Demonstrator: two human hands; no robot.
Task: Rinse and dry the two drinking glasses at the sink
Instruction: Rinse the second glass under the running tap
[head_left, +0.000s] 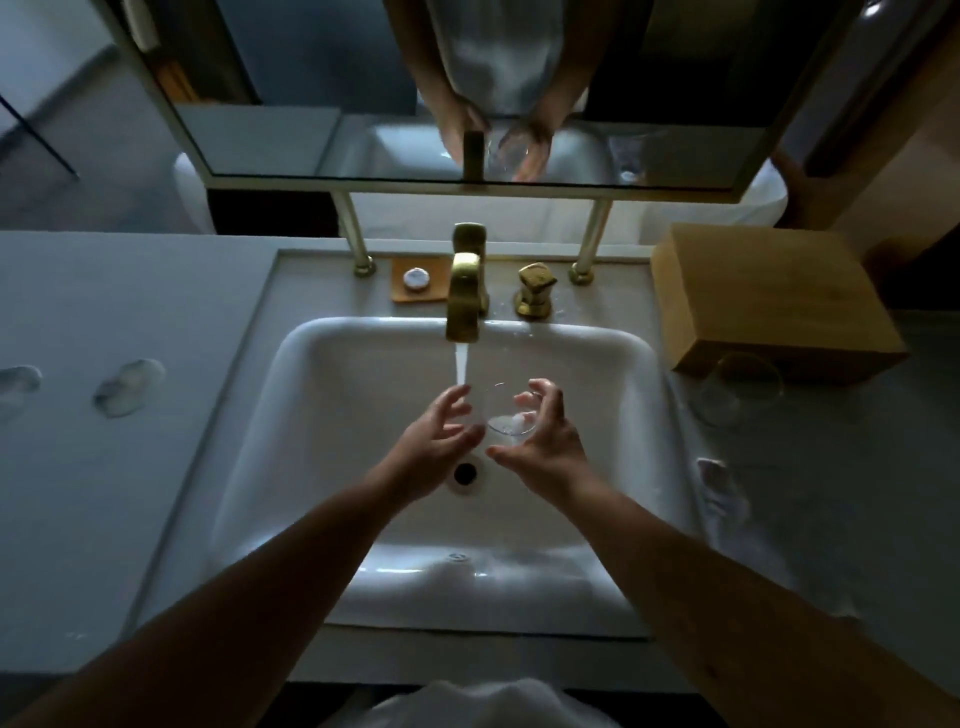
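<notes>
Here, over the white sink, the left hand hovered with fingers spread beside a glass under the brass tap's stream, gripped by the right hand; the second glass lay tipped at the worktop's right edge against a wooden box.

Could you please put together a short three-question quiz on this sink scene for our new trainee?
1. True or false: water is running from the brass faucet.
2. Which hand holds the glass over the basin: A) left hand, B) right hand?
3. Fill in: the second glass stands on the counter beside the wooden ____.

Key: 1 true; 2 B; 3 box.
</notes>
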